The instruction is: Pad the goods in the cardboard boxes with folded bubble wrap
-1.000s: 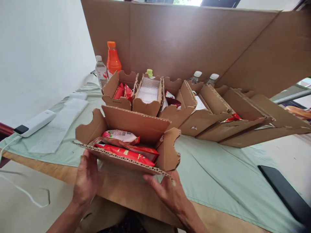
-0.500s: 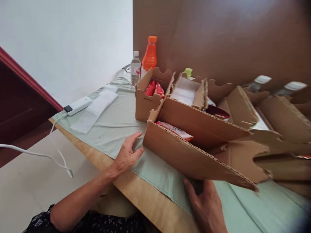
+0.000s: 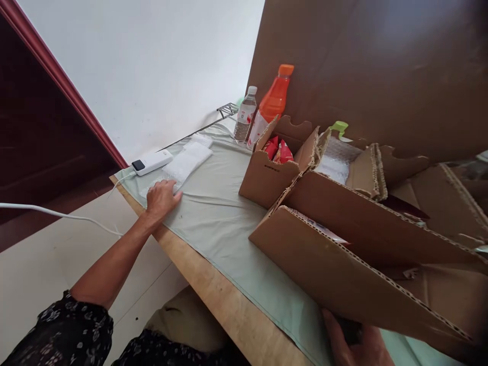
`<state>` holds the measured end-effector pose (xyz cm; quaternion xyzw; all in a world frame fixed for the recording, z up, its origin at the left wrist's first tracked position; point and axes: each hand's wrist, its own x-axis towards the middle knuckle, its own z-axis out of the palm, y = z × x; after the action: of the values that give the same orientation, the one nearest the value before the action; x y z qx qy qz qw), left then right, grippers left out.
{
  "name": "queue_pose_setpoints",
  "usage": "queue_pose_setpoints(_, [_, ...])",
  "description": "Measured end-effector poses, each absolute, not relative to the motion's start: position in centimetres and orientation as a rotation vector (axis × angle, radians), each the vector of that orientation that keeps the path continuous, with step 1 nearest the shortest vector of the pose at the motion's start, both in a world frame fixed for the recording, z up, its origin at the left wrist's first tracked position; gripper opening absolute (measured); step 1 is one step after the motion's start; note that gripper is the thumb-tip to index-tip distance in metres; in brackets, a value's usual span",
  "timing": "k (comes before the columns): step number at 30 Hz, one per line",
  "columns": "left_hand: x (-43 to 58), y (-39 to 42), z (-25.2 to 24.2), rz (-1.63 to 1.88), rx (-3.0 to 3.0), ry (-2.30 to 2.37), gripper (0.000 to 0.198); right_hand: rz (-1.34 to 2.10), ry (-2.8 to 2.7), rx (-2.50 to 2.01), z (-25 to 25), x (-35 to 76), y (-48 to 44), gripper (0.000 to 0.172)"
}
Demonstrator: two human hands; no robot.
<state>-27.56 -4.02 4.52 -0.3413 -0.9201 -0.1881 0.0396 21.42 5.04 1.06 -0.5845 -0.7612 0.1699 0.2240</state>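
Note:
My left hand [image 3: 163, 199] rests over the near end of a strip of white bubble wrap [image 3: 190, 158] on the cloth. Its fingers are bent down onto the wrap and the thumb stands apart. Low in the view, my right hand [image 3: 358, 348] is beside the front wall of the long cardboard box [image 3: 324, 269]. Between its thumb and fingers is something dark [image 3: 351, 331], which I cannot make out. A packet [image 3: 320, 230] lies inside that box, mostly hidden by the wall.
A white power bank [image 3: 154, 161] with a cable sits beside the wrap. Behind are a water bottle [image 3: 245, 116] and an orange bottle [image 3: 275, 94]. Further cardboard compartments hold red packets [image 3: 280, 151] and more bubble wrap [image 3: 337, 160]. The table's wooden edge [image 3: 213, 290] runs diagonally in front.
My left hand has moved left, from beside the box's corner onto the bubble wrap. The view has turned left, so the boxes appear further right. My right hand stays by the box.

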Motion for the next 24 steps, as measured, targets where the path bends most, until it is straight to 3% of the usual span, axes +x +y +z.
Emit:
queue_pose_setpoints(2, [-28.1, -4.0, 4.9, -0.519, -0.991, -2.860, 0.032, 0.479, -2.041, -1.666, 1.2, 20.9, 4.7, 0.054])
queue_pose_setpoints(9, [-28.1, -5.5, 6.3, -0.444, -0.985, -2.852, 0.035, 0.469, -1.949, -1.680, 0.9, 20.3, 4.2, 0.050])
queue_pose_setpoints(13, [-27.9, -3.8, 5.8, -0.400, -1.089, -2.822, 0.049, 0.542, -1.983, -1.657, 1.3, 20.7, 4.7, 0.044])
queue_pose_setpoints(17, [-29.3, -2.3, 6.1, -0.351, -1.063, -2.877, 0.033, 0.576, -1.991, -1.641, 1.9, 20.6, 4.9, 0.041])
queue_pose_setpoints(24, [-30.0, -3.6, 7.0, -0.382, -1.053, -2.855, 0.034, 0.563, -1.938, -1.649, 2.0, 19.9, 4.7, 0.044])
